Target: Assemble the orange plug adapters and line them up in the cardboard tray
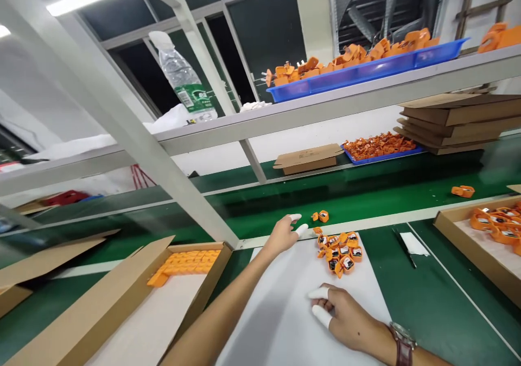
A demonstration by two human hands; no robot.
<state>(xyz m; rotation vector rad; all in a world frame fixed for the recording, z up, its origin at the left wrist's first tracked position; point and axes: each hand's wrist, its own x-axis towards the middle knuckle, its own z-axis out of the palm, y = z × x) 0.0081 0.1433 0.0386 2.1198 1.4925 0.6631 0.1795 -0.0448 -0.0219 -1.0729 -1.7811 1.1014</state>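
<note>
My left hand [284, 234] reaches over the table's far edge, white covers on its thumb and index finger. These two fingers are apart with nothing between them, pointing at a small orange plastic part [323, 216] with an open flap. My right hand [348, 314], also with white finger covers and a watch [402, 338] at the wrist, hovers above a white sheet [280, 301]. Its thumb and index finger are parted and hold nothing; the other fingers curl in. Just beyond it lies a cluster of open orange parts [345, 263] with dark pieces inside.
At left, a cardboard box [199, 295] holds rows of orange parts. Another box [480, 252] stands at right. A thin dark tool [408, 253] lies beside white paper. Overhead, a shelf [317, 103] carries a blue tray [366, 72] and a bottle [183, 78]; a slanting post [195, 209] stands left.
</note>
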